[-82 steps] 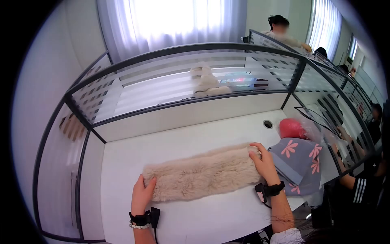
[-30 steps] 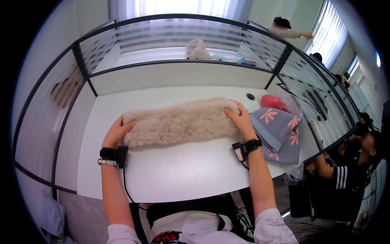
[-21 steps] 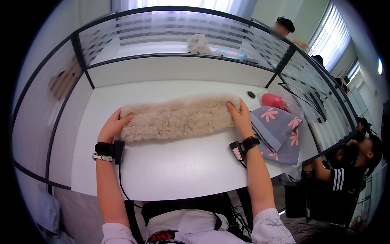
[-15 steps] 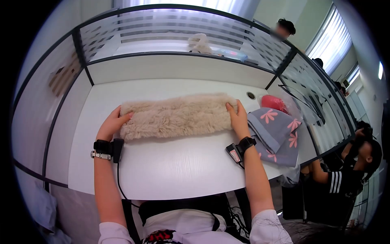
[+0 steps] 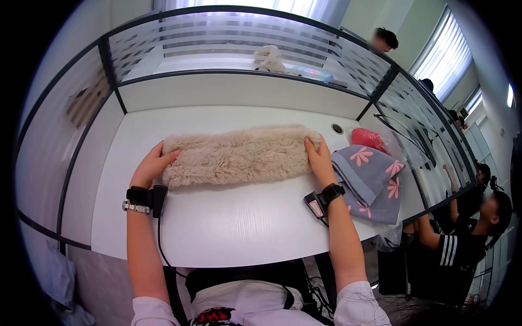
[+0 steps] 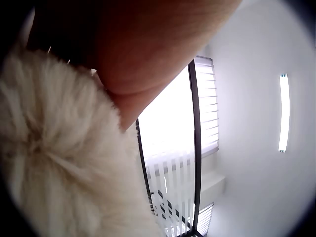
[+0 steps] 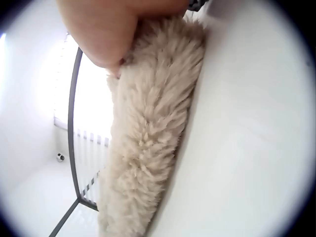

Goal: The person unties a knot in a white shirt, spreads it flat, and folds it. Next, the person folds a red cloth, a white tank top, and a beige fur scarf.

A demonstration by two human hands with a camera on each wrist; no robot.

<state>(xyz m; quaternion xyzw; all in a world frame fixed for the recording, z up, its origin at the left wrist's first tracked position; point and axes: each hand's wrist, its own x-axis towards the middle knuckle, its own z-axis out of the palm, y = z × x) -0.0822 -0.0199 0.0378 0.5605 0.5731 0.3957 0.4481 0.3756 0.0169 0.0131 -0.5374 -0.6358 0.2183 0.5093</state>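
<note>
A long beige fluffy piece [image 5: 239,156] lies stretched sideways over the white desk [image 5: 234,228]. My left hand [image 5: 152,165] grips its left end, thumb on the fur and the other fingers behind, out of sight. At the right end my right hand [image 5: 321,157] holds it the same way, thumb on top near the edge. The left wrist view has the fur [image 6: 74,158] close up beneath the hand [image 6: 148,49]. In the right wrist view the fur [image 7: 148,118] runs down from the hand [image 7: 108,29], beside the white desktop [image 7: 242,133].
Right of the fur lie a grey-blue cloth with pink flowers [image 5: 370,182] and a red item [image 5: 368,138] in clear plastic. A cable hole [image 5: 337,129] sits at the back right. Framed partitions [image 5: 244,73] enclose the desk. A person in black [image 5: 454,239] is at the right.
Since the earliest frame the head view has tilted down, bringing forearms and lap into sight. Both hands keep hold of the fur's ends, and it lies more level in view.
</note>
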